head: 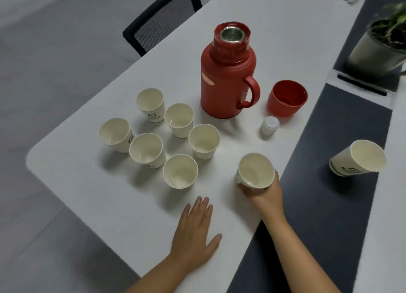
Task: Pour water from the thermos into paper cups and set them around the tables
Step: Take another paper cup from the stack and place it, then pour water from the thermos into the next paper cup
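Observation:
A red thermos [228, 77] stands open on the white table [274, 29], handle to the right. Its red lid cup [287, 98] and white stopper [269, 125] stand beside it. Several white paper cups [179, 120] stand grouped left of the thermos. My right hand [263, 194] grips one paper cup [256, 170] from below, near the table's right edge. My left hand [195, 233] rests flat on the table, fingers straight. Another paper cup [357, 158] stands on the dark strip [329, 205] at the right.
A black mesh chair [162, 18] stands at the table's far side. A potted plant [380, 44] sits at the upper right by a cable slot [362, 84]. Grey floor lies to the left.

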{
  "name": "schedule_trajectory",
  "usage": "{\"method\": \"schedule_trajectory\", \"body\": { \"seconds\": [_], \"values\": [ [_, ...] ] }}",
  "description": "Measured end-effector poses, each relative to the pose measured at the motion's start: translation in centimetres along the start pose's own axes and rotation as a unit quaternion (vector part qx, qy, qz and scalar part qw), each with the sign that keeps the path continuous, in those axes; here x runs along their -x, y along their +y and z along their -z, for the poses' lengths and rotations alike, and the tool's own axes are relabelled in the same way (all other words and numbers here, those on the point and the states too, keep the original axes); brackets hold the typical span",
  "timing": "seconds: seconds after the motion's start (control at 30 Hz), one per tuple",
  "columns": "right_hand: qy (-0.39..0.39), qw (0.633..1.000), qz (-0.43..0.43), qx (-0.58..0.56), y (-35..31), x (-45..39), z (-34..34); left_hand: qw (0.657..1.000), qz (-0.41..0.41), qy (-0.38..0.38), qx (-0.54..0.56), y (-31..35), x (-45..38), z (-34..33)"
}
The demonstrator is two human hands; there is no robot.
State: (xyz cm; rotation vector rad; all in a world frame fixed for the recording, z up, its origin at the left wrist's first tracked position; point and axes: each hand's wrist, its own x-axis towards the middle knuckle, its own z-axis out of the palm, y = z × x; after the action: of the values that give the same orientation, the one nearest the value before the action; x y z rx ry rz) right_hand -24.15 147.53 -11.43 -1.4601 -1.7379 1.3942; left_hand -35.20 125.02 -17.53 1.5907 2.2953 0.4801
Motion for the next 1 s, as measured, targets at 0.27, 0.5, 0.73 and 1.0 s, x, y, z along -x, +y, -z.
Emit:
{"method": "schedule_trajectory", "body": {
  "seconds": [0.27, 0.5, 0.73, 1.0],
  "values": [
    [0.007, 0.999, 0.003, 0.038, -1.5, -0.9, -1.7, 0.998, -0.016, 0.054, -0.004, 0.1, -0.1, -1.0],
    [0.012, 0.999, -0.011, 0.037, -0.2, -1.1, -1.3, 0.998, -0.026, 0.058, -0.031, 0.0, -0.4, -1.5],
    [-0.07, 0.997, 0.015, 0.041, 1.4, 1.2, 2.2, 0.988, -0.018, 0.096, 0.123, 1.9, -1.8, 2.2],
    [0.073, 0.995, 0.069, 0.008, -2.1, 2.4, 7.1, 0.954, -0.055, 0.199, 0.216, 0.7, -9.5, 13.0]
  ]
}}
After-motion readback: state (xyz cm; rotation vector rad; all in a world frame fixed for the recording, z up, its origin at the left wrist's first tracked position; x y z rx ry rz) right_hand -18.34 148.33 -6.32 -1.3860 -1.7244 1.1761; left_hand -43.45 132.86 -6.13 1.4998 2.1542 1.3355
